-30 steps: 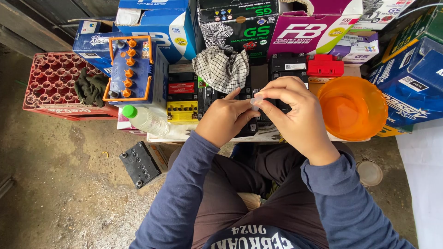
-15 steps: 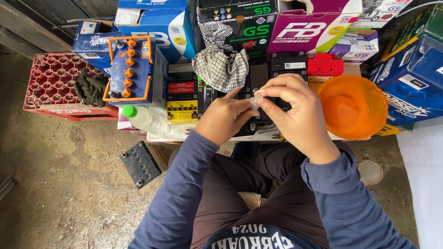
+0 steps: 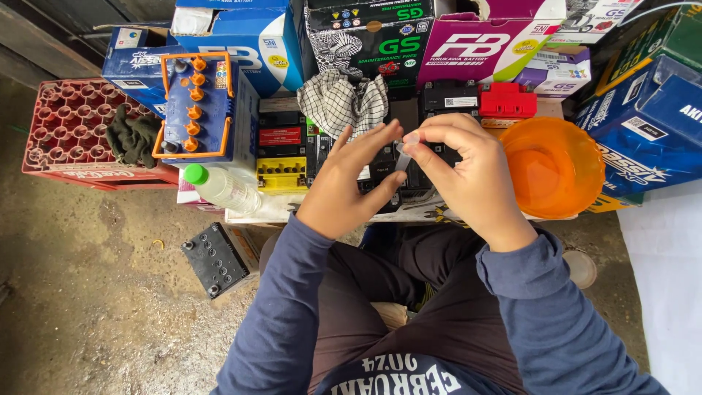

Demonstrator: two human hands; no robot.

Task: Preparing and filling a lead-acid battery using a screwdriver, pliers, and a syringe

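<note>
My right hand (image 3: 464, 172) pinches a small clear plastic tube (image 3: 406, 151) between thumb and fingers, just above a black battery (image 3: 387, 175) on the low table. My left hand (image 3: 347, 183) is beside it with fingers spread apart, fingertips close to the tube, holding nothing. Both hands hover over the middle of the table, above my lap.
An orange bowl (image 3: 556, 167) stands to the right. A checked cloth (image 3: 340, 99), a blue battery with orange caps (image 3: 194, 106), a yellow-topped battery (image 3: 281, 174) and a green-capped bottle (image 3: 219, 186) lie left. Cardboard boxes (image 3: 468, 44) line the back; a red crate (image 3: 69, 132) and black battery (image 3: 216, 260) sit on the ground.
My left hand has opened and its fingers have spread away from the tube. My right hand keeps its pinch on the tube. The view has shifted slightly.
</note>
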